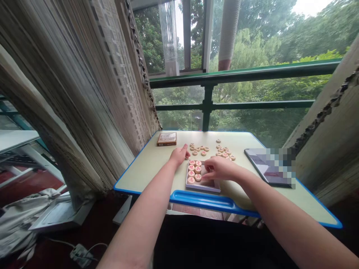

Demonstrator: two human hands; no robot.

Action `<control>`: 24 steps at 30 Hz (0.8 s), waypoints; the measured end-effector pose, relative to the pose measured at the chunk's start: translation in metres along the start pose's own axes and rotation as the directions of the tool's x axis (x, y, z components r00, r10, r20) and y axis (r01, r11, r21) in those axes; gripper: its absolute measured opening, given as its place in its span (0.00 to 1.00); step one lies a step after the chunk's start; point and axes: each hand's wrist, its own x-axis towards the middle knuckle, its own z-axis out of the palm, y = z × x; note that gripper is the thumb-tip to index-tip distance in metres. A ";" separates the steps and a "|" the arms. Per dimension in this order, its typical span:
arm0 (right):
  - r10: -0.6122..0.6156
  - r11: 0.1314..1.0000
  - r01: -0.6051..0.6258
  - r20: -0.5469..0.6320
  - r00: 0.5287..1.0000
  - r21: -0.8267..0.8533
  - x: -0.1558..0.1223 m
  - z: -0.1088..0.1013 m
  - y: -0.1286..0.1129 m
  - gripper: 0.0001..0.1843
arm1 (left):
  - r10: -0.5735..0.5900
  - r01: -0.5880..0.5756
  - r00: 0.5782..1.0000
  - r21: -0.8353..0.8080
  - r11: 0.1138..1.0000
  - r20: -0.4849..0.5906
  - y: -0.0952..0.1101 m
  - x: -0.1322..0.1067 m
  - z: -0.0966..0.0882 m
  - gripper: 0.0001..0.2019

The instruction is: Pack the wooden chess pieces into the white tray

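A shallow white box [203,188] on the table holds two columns of round wooden Chinese chess pieces [191,173] with red characters, filling its left part. My right hand [223,168] reaches over the box, thumb and forefinger apart, the thumb tip beside the lowest piece [198,177] of the second column. At the box's far left corner is my left hand [178,155], fingers curled and thumb raised; a pale round piece [187,157] shows partly at its fingertips. Beyond the box lie two loose groups of pieces, one at the left [199,148] and one at the right [224,150].
A flat brown box [167,139] lies at the table's far left. A tablet-like device [266,168], partly blurred out, rests at the right. The table [143,175] has a blue edge and a blue front groove [202,198]. Curtains [112,74] and a green railing [241,74] stand around it.
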 end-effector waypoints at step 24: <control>0.617 0.779 -0.627 -0.177 0.767 0.003 0.012 0.003 0.075 0.17 | 0.024 -0.024 1.000 0.077 0.997 -0.004 0.005 -0.011 -0.003 0.31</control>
